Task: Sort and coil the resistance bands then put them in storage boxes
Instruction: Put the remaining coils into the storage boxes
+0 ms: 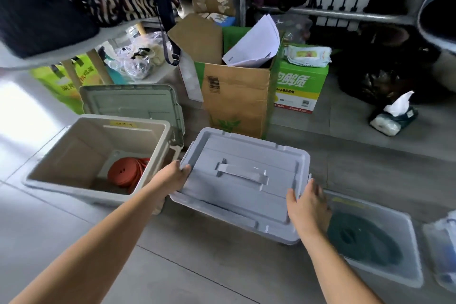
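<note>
A grey lid (246, 180) with a flat handle lies on the middle storage box on the floor. My left hand (176, 173) grips the lid's left edge, thumb on top. My right hand (308, 202) rests against the lid's right edge with straight fingers. To the left stands an open beige box (61, 163) holding coiled orange resistance bands (127, 174). To the right, a clear box (399, 271) holds a coiled dark green band (362, 237).
The beige box's grey-green lid (133, 101) leans behind it. A cardboard box with papers (237, 91), a green carton (301, 86), a tissue pack (394, 116) and bags crowd the back. Another clear container (444, 249) sits at the far right.
</note>
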Demonstrator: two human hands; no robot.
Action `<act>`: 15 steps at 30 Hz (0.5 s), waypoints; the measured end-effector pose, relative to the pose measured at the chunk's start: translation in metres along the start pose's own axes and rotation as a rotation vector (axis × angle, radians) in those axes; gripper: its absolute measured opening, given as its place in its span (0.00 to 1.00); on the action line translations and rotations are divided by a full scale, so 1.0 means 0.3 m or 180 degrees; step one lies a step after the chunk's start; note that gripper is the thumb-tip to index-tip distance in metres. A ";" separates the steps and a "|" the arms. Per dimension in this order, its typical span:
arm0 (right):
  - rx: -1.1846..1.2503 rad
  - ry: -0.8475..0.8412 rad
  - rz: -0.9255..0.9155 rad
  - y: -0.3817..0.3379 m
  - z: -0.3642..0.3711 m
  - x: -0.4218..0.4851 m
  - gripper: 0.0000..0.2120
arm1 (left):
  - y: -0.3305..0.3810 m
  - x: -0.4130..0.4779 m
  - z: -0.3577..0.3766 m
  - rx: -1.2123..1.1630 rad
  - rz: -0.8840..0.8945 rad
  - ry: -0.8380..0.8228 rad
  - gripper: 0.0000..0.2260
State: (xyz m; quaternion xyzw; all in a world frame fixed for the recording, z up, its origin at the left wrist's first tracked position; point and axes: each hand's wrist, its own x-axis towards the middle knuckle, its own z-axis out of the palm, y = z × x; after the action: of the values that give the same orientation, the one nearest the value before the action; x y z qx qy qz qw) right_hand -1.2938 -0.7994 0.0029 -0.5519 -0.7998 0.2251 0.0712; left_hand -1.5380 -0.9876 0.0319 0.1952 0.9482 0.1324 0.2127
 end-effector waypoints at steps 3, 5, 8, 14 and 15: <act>0.0045 -0.0203 -0.0675 -0.076 -0.025 -0.004 0.28 | -0.026 -0.135 -0.055 0.0320 -0.0014 0.0105 0.14; 0.0086 -0.0502 -0.1004 -0.130 -0.038 -0.043 0.25 | -0.054 -0.226 -0.105 0.0479 -0.0126 0.0087 0.15; 0.0042 -0.0973 -0.1491 -0.213 -0.040 -0.097 0.22 | -0.123 -0.300 -0.197 0.0451 -0.0121 0.0035 0.15; 0.0155 -0.1019 -0.1920 -0.539 0.073 -0.085 0.17 | -0.358 -0.099 -0.339 0.0379 -0.0005 0.0359 0.13; 0.0175 -0.1067 -0.1922 -0.602 0.114 -0.077 0.17 | -0.415 -0.025 -0.360 0.0328 0.0054 0.0498 0.14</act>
State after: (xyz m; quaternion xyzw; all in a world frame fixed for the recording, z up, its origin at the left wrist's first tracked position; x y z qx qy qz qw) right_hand -1.4511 -0.8826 0.0548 -0.2435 -0.9212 0.3029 0.0171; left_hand -1.6201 -1.1195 0.0874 0.2029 0.9658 0.1001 0.1266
